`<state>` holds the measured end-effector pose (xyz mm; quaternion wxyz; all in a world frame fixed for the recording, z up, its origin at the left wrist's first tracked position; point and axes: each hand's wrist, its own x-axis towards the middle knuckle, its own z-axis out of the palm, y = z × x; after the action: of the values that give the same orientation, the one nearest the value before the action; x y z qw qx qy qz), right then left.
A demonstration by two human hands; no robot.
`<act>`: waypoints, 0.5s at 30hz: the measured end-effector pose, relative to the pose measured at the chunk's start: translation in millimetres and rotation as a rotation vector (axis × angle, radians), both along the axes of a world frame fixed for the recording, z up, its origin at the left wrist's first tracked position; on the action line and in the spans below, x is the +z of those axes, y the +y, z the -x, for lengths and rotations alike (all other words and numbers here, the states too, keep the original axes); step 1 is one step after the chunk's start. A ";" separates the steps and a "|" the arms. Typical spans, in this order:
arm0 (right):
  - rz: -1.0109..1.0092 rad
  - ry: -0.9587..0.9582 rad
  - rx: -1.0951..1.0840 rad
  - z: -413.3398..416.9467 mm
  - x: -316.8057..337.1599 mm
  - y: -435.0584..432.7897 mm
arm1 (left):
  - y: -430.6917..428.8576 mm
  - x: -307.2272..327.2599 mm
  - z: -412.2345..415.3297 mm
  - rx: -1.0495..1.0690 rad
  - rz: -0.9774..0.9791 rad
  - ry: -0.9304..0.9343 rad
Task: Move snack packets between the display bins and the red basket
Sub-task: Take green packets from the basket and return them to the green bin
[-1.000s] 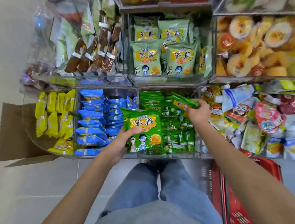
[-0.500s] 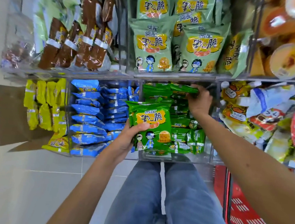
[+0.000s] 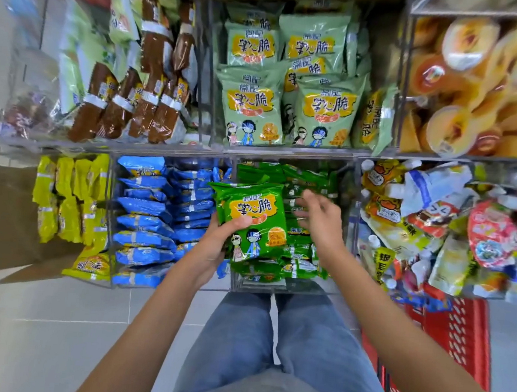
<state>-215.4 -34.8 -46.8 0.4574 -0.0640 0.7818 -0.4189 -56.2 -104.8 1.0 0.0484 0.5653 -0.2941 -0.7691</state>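
Observation:
My left hand (image 3: pixel 215 242) grips a stack of bright green snack packets (image 3: pixel 251 223) by their lower left corner, thumb across the front packet, in front of the lower middle bin (image 3: pixel 286 287). That clear bin holds more green packets (image 3: pixel 308 181). My right hand (image 3: pixel 319 220) hovers just right of the held stack with fingers spread and blurred, holding nothing. The red basket (image 3: pixel 458 332) stands on the floor at the lower right, partly hidden by my right forearm.
Pale green packets (image 3: pixel 324 107) fill the bin above. Blue packets (image 3: pixel 146 211) and yellow packets (image 3: pixel 63 197) fill the bins to the left, mixed pouches (image 3: pixel 436 224) the bin to the right. A cardboard box (image 3: pixel 2 220) sits at far left. My legs in jeans (image 3: pixel 269 347) are below.
My right hand let go of the green packet at the back of the bin and drew back toward the held stack, now with nothing in it. My left hand kept its grip.

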 end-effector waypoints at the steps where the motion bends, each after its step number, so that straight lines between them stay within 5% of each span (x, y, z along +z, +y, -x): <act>1: 0.033 -0.064 0.009 -8.1 11.1 4.9 | 1.2 0.2 0.4 0.002 -0.003 0.010; 7: 0.138 -0.142 0.213 -28.8 51.7 16.8 | 10.5 3.3 5.7 0.006 0.071 0.065; 15: 0.195 -0.403 0.078 -7.9 50.7 26.0 | 12.6 -5.8 2.2 -0.007 0.108 0.032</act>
<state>-207.5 -8.8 3.9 0.6119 -0.0529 0.6272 -0.4789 -58.4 -92.2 -4.7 0.0809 0.5483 -0.3365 -0.7613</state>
